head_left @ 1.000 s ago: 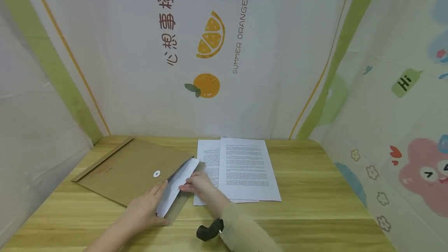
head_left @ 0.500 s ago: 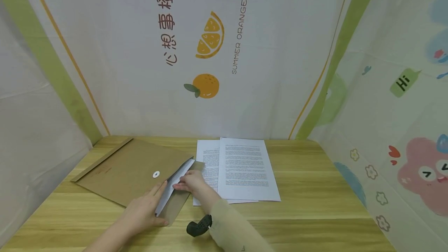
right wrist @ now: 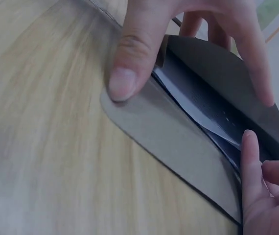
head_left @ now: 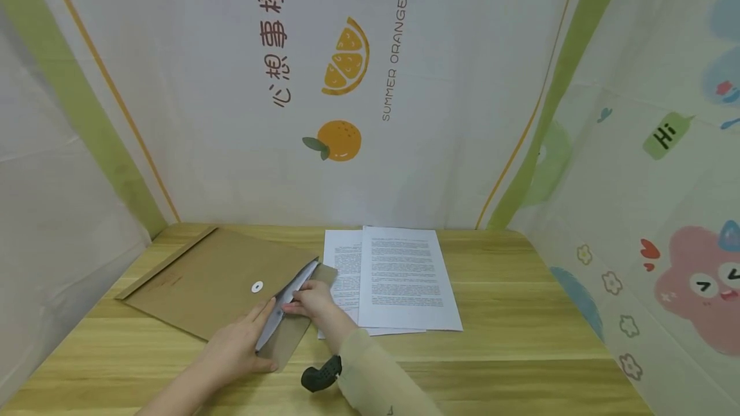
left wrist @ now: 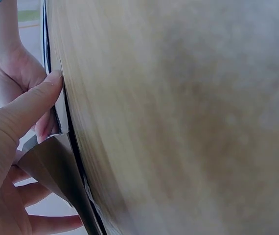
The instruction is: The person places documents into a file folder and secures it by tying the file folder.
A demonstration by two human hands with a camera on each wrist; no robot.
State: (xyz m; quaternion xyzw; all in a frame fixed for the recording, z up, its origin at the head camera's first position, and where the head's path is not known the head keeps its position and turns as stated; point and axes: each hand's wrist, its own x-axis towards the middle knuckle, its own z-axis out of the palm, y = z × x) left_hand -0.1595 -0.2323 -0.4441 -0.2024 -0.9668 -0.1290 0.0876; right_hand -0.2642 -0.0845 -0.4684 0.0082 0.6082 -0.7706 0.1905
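A brown paper document envelope (head_left: pixel 214 275) with a white round button lies at the left of the table. Its mouth gapes toward the right, and its flap (head_left: pixel 289 342) is folded out flat. White sheets (head_left: pixel 272 325) sit mostly inside, with only a narrow strip showing. My left hand (head_left: pixel 237 345) rests across the mouth, thumb pressing the flap and extended fingers over the envelope's front. At the strip of paper, my right hand (head_left: pixel 312 300) pinches the sheets' outer edge. In the right wrist view, dark shade inside the envelope (right wrist: pixel 213 98) hides much of the paper.
Printed pages (head_left: pixel 405 281) overlap on the table, right of the envelope and partly behind my right hand. A black wrist-worn device (head_left: pixel 320 374) sticks out beside the right sleeve. Printed cloth (head_left: pixel 462 114) walls in the wooden table (head_left: pixel 509 339) at back and sides.
My right hand has moved left toward the envelope's mouth, and the sheets have slid further in, leaving a thinner strip visible. The left hand has stayed in place.
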